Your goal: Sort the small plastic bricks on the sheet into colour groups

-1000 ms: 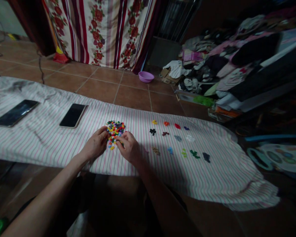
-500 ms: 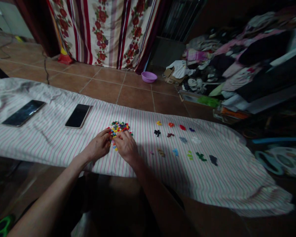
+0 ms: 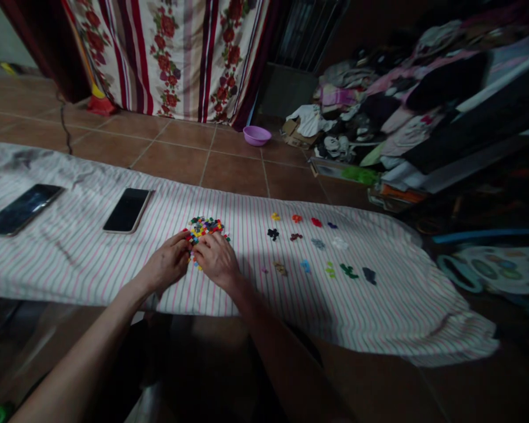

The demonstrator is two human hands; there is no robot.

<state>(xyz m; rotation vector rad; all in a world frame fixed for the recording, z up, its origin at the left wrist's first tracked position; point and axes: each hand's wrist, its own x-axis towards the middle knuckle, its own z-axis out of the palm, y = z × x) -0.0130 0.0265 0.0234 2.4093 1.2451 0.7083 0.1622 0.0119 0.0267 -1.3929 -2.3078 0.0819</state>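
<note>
A mixed heap of tiny coloured pieces (image 3: 206, 225) lies on a striped cloth (image 3: 401, 305). My left hand (image 3: 170, 261) rests at the heap's left edge, its fingers curled together. Over the near right part of the heap, my right hand (image 3: 218, 258) has its fingers bent down among the pieces. Whatever either set of fingertips pinches is too small and hidden to make out. To the right, small single-colour groups sit in rows, among them yellow pieces (image 3: 275, 217), black pieces (image 3: 273, 234), white pieces (image 3: 340, 242) and dark green pieces (image 3: 348, 271).
Left of the heap lie a phone (image 3: 127, 210) and a larger dark-screened device (image 3: 22, 208). Beyond the cloth-covered surface, a purple basin (image 3: 257, 136) stands on the tiled floor before a flowered curtain (image 3: 185, 59). Piled clothes (image 3: 401, 117) fill the right background.
The whole view has shifted, so the scene sits slightly further left. Both hands stay at the heap in nearly the same pose, and the sorted groups look unchanged.
</note>
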